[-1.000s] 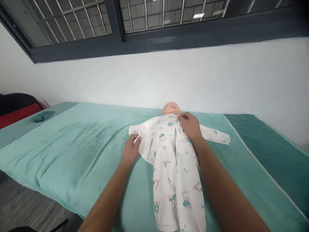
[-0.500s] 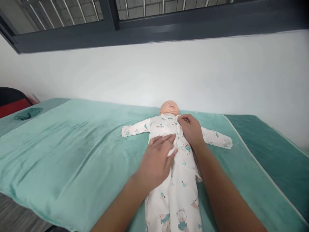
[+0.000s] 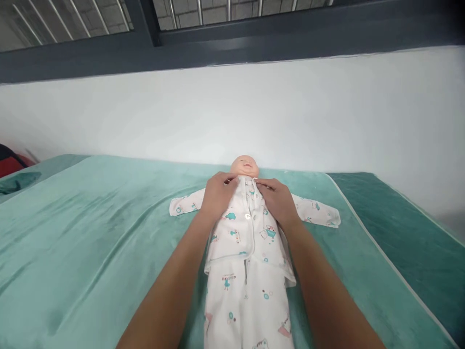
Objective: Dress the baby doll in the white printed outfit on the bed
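A baby doll [image 3: 246, 166] lies on its back on a light green blanket [image 3: 90, 228], head toward the wall, arms spread out. It wears a white printed romper [image 3: 247, 242] with small animal pictures. My left hand [image 3: 218, 194] pinches the left flap of the romper at the collar. My right hand [image 3: 278, 201] pinches the right flap at the collar, just below the doll's chin. Both flaps lie closed over the chest. My forearms cover parts of the romper's sides.
A darker green cover [image 3: 407, 242] lies to the right of the blanket. A white wall [image 3: 327, 116] rises right behind the doll's head, with a dark window frame [image 3: 254, 43] above. At the far left edge is a red and black object [image 3: 9, 162].
My left hand took the romper's open left flap, folded it over the doll's chest, then moved up to the collar. My right hand stayed at the collar. The view shifted slightly.
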A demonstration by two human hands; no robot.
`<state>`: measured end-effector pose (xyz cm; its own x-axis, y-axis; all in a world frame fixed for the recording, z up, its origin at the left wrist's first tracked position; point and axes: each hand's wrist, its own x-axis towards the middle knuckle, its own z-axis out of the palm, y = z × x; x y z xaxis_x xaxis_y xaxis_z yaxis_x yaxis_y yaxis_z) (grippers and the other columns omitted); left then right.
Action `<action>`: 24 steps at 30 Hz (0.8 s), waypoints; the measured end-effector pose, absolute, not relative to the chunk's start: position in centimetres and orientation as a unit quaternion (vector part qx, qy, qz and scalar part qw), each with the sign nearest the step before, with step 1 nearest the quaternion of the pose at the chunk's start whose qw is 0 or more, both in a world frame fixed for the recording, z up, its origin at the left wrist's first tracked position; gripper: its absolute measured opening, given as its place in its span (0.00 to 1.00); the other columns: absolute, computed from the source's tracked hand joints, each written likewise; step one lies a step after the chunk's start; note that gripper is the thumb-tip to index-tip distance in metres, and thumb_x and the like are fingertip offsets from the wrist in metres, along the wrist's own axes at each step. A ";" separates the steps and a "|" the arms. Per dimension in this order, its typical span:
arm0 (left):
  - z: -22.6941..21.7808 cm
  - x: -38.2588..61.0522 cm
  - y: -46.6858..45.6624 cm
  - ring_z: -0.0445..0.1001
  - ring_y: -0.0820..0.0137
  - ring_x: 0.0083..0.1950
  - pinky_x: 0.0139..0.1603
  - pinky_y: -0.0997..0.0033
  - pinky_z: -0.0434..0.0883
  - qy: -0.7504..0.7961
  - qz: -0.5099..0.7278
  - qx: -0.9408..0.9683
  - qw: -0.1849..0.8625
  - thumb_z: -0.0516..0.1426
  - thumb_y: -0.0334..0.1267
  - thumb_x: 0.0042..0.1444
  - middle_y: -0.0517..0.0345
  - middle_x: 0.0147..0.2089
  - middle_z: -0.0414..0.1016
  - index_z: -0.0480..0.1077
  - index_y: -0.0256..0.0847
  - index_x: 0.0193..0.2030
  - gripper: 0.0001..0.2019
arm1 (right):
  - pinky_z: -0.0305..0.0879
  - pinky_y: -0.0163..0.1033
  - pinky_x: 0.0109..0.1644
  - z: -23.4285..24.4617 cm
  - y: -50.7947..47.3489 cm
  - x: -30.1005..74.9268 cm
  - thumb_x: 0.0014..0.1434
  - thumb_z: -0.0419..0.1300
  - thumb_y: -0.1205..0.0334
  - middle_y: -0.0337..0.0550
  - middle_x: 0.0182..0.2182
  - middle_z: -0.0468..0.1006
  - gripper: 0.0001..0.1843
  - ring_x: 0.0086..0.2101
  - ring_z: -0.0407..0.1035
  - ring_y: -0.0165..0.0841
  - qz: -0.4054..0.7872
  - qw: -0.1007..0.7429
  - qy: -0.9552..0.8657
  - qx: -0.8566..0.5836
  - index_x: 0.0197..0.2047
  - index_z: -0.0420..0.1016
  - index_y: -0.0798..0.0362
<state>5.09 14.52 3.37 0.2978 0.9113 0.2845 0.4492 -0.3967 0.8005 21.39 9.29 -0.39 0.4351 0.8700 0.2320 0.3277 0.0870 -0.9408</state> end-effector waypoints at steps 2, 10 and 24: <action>3.7 6.2 15.6 0.76 0.63 0.44 0.48 0.65 0.68 0.449 0.348 0.756 0.326 0.56 0.40 0.57 0.55 0.42 0.81 0.79 0.42 0.39 0.10 | 0.62 0.45 0.55 -0.4 9.4 21.4 0.56 0.59 0.55 0.42 0.43 0.77 0.13 0.44 0.70 0.37 0.246 0.570 -0.484 -0.617 0.41 0.82 0.48; 3.1 7.2 17.1 0.73 0.68 0.37 0.38 0.69 0.66 0.432 0.333 0.745 0.384 0.58 0.40 0.54 0.55 0.37 0.79 0.74 0.39 0.33 0.07 | 0.65 0.39 0.43 -0.2 9.6 21.0 0.55 0.63 0.52 0.40 0.39 0.75 0.16 0.31 0.65 0.30 0.263 0.583 -0.489 -0.593 0.45 0.81 0.47; 2.2 7.5 17.4 0.73 0.70 0.36 0.39 0.71 0.66 0.388 0.412 0.687 0.456 0.59 0.41 0.52 0.56 0.34 0.78 0.75 0.37 0.32 0.08 | 0.64 0.43 0.58 -0.6 10.0 20.7 0.58 0.61 0.59 0.40 0.47 0.78 0.10 0.49 0.71 0.35 0.221 0.620 -0.535 -0.530 0.42 0.81 0.47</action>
<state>7.51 17.36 2.22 0.3591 0.9091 0.2112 0.1578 -0.2822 0.9463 20.74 10.04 -0.63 0.3313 0.8402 0.4292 0.2932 0.3407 -0.8933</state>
